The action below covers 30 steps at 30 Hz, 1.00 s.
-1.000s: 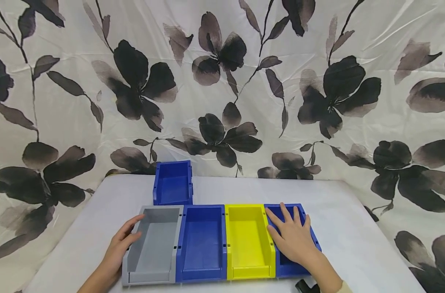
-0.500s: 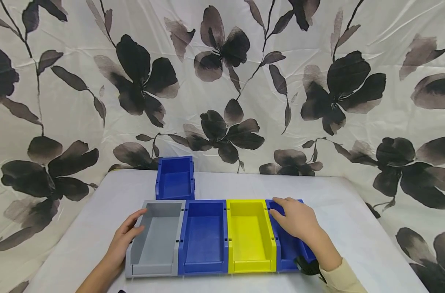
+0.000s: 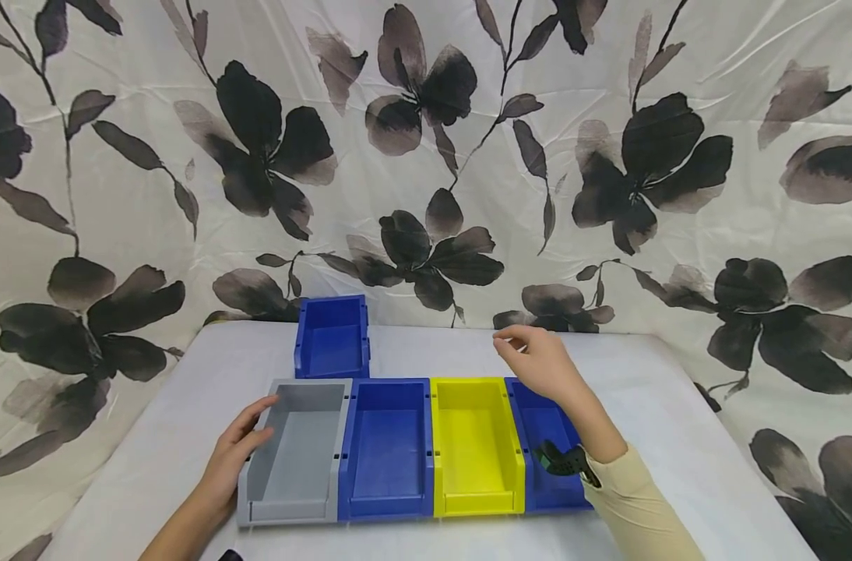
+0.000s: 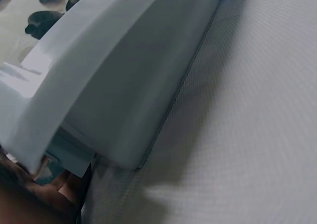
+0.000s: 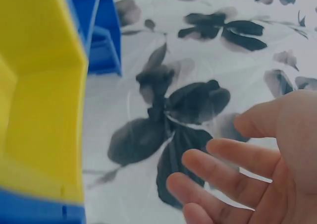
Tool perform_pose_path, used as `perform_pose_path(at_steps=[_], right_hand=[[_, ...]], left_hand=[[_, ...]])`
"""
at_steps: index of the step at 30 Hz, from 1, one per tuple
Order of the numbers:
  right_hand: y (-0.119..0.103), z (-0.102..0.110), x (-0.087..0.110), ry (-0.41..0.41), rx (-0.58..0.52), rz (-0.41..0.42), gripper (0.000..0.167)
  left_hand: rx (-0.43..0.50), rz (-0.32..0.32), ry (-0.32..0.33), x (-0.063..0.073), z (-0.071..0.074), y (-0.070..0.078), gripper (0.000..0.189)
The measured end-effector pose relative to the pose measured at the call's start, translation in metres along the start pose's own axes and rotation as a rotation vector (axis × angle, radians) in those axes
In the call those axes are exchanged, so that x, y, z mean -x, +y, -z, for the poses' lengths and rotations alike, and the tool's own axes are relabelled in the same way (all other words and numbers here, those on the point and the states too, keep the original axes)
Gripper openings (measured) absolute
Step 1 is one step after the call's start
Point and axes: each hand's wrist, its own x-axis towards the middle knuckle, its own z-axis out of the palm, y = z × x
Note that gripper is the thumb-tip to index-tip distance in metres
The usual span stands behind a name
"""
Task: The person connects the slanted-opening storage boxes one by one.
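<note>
A grey storage bin [image 3: 300, 452] stands at the left end of a row, joined edge to edge with a blue bin [image 3: 389, 452], a yellow bin [image 3: 477, 444] and a second blue bin [image 3: 538, 417]. My left hand [image 3: 231, 456] holds the grey bin by its left wall, fingers and thumb over the rim; in the left wrist view the bin's outer side [image 4: 133, 75] hides much of that hand. Above the far end of the right blue bin hovers my right hand [image 3: 538, 362], holding nothing. Its fingers [image 5: 223, 179] are spread and loosely bent in the right wrist view.
Another blue bin [image 3: 332, 339] sits behind the row, at the back of the white table [image 3: 664, 413]. A floral cloth [image 3: 426, 179] hangs beyond the table's far edge. The right forearm, with a black wrist device [image 3: 562, 461], crosses over the right blue bin.
My right hand has lifted from the right blue bin and moved away from me and slightly left, its spread fingers drawing in. The left hand stays at the grey bin.
</note>
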Motion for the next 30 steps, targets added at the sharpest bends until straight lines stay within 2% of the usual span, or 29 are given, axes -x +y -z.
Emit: perform_pose_path(at_steps=[7, 11, 30], right_hand=[[-0.014, -0.018, -0.028, -0.028, -0.188, -0.033, 0.024], [-0.023, -0.028, -0.037, -0.067, -0.267, -0.048, 0.023], [-0.047, -0.075, -0.08, -0.145, -0.422, -0.065, 0.022]], left_hand=[[-0.023, -0.029, 0.002, -0.002, 0.002, -0.001, 0.05], [-0.027, -0.025, 0.007, 0.0, 0.001, 0.0, 0.049], [-0.035, -0.031, 0.012, 0.001, -0.001, -0.003, 0.049]])
